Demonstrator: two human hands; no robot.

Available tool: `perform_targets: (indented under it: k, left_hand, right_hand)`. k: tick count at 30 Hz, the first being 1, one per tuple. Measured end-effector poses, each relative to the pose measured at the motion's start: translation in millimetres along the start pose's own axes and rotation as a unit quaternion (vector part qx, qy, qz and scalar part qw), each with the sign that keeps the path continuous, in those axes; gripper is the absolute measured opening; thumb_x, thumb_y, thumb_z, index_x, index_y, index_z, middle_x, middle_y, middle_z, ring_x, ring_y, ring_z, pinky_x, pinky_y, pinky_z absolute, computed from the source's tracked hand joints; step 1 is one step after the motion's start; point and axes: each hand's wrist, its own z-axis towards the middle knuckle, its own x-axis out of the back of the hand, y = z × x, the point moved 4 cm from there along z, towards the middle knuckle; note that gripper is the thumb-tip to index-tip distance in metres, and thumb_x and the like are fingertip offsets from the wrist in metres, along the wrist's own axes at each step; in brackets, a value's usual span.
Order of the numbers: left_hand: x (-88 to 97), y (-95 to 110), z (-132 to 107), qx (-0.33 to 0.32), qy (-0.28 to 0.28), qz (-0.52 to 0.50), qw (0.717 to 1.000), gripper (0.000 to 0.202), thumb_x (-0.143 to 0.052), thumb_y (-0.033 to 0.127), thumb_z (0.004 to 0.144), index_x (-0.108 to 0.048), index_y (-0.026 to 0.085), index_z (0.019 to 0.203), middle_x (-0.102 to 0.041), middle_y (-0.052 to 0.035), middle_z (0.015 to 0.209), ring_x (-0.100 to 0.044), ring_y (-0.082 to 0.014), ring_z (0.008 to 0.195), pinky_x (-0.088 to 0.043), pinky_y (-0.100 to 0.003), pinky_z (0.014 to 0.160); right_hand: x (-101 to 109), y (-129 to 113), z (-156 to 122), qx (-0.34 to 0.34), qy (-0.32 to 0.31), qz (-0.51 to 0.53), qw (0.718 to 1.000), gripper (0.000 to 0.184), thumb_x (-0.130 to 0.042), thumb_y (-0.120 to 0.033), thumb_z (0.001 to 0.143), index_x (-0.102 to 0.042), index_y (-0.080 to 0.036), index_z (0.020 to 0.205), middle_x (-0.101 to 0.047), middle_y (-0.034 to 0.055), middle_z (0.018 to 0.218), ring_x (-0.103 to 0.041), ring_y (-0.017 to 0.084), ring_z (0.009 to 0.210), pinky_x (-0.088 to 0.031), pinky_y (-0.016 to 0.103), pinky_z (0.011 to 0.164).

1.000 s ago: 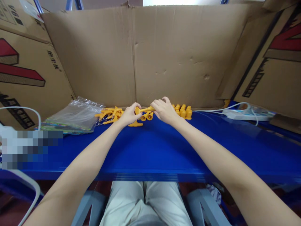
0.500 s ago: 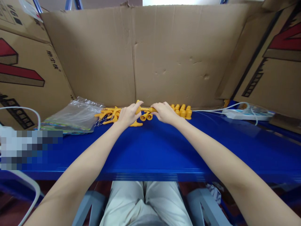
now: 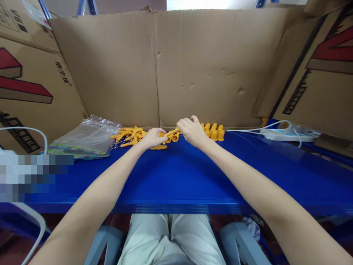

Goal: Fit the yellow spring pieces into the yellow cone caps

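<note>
from where i stand, the slim yellow plastic rod (image 3: 173, 131) is between the two hands, toward the back of the glossy blue table (image 3: 176, 169). the right hand (image 3: 192, 129) is curled, with thumb and fingers closed on the rod's right end. the left hand (image 3: 153, 138) is half open, its fingertips near the other end; the parts are small and crowded there, so i cannot tell whether it grips anything.

if the right fingers would loosen, the rod could slip, perhaps knocking the round-mouthed yellow plastic cup (image 3: 174, 138) just in front. a careless sweep of the left wrist could disturb the tangled yellow plastic pieces (image 3: 128, 134) beside it, and a backward push of the right hand could topple the standing yellow bell-shaped pieces (image 3: 214, 133).

the rod's long axis runs mostly left to right, its left end pointing slightly toward the person.
</note>
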Motion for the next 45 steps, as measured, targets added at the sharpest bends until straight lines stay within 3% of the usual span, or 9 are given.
perform_targets:
  k: [5,11,18,21,24,32,37,41,45]
  left_hand:
    - [6.8,-12,4,-0.011,0.068,0.199,0.977,0.021,-0.056,0.028,0.072,-0.073,0.023,0.084,-0.072,-0.0059,0.081,-0.065,-0.0243,0.083,-0.049,-0.031,0.070]
    - [31.0,-45,8,0.061,0.194,0.178,0.963,0.035,-0.048,0.019,0.078,-0.069,0.024,0.105,-0.072,-0.0068,0.094,-0.064,-0.0257,0.094,-0.049,-0.035,0.081]
    - [45.7,-85,8,0.111,0.225,0.149,0.956,0.047,-0.045,0.016,0.082,-0.054,0.020,0.127,-0.063,-0.0112,0.117,-0.056,-0.0258,0.110,-0.044,-0.038,0.096]
    - [45.7,-100,8,0.142,0.217,0.141,0.955,0.050,-0.051,0.018,0.080,-0.052,0.021,0.130,-0.059,-0.0131,0.121,-0.052,-0.0290,0.115,-0.041,-0.043,0.099]
    - [43.8,-109,8,0.155,0.222,0.129,0.954,0.053,-0.055,0.017,0.077,-0.052,0.023,0.130,-0.058,-0.0130,0.121,-0.050,-0.0306,0.117,-0.040,-0.047,0.100]
    - [35.0,-121,11,0.189,0.182,0.121,0.957,0.051,-0.049,0.015,0.081,-0.051,0.015,0.132,-0.054,-0.0166,0.133,-0.044,-0.0343,0.126,-0.037,-0.052,0.101]
    - [31.4,-128,16,0.193,0.178,0.106,0.959,0.046,-0.036,0.024,0.088,-0.054,0.015,0.129,-0.053,-0.0156,0.135,-0.045,-0.0338,0.126,-0.036,-0.050,0.102]
    - [29.0,-130,18,0.194,0.183,0.120,0.956,0.051,-0.044,0.039,0.085,-0.053,0.018,0.130,-0.053,-0.0182,0.134,-0.044,-0.0384,0.127,-0.036,-0.055,0.101]
    - [26.0,-132,21,0.172,0.178,0.123,0.961,0.052,-0.047,0.028,0.080,-0.052,0.017,0.131,-0.054,-0.0185,0.134,-0.046,-0.0384,0.126,-0.036,-0.058,0.100]
  right_hand:
    - [-6,18,-3,-0.060,0.010,0.007,0.998,0.027,-0.033,-0.008,0.091,-0.055,-0.014,0.104,-0.062,0.0133,0.100,-0.050,0.026,0.095,-0.026,0.040,0.088]
    - [-3,63,-10,-0.229,0.009,0.013,0.973,0.022,-0.046,-0.028,0.088,-0.057,-0.013,0.101,-0.061,0.0168,0.105,-0.052,0.030,0.100,-0.032,0.042,0.083]
    - [-26,109,-40,-0.379,-0.272,0.007,0.884,0.026,-0.057,-0.015,0.075,-0.065,-0.011,0.100,-0.068,0.0180,0.099,-0.063,0.029,0.095,-0.038,0.044,0.085]
    - [-40,114,-51,-0.396,-0.333,0.042,0.855,0.029,-0.063,-0.015,0.071,-0.068,-0.014,0.099,-0.069,0.0174,0.099,-0.064,0.030,0.097,-0.043,0.042,0.083]
    - [-54,114,-57,-0.408,-0.353,0.104,0.836,0.014,-0.064,-0.021,0.074,-0.069,-0.014,0.085,-0.071,0.0124,0.081,-0.068,0.024,0.081,-0.047,0.037,0.077]
    - [-80,113,-61,-0.439,-0.344,0.275,0.783,0.015,-0.062,-0.021,0.083,-0.060,-0.011,0.071,-0.063,0.0062,0.061,-0.062,0.014,0.056,-0.051,0.024,0.057]
    - [-83,111,-61,-0.435,-0.360,0.277,0.777,0.015,-0.066,-0.021,0.082,-0.060,-0.012,0.071,-0.061,0.0047,0.057,-0.062,0.014,0.055,-0.051,0.024,0.056]
    - [-80,110,-59,-0.431,-0.357,0.264,0.786,0.013,-0.070,-0.021,0.079,-0.062,-0.011,0.076,-0.064,0.0056,0.064,-0.063,0.014,0.059,-0.050,0.024,0.058]
    - [-66,109,-55,-0.419,-0.369,0.226,0.798,0.013,-0.069,-0.022,0.078,-0.065,-0.010,0.080,-0.067,0.0082,0.070,-0.065,0.016,0.066,-0.047,0.024,0.061]
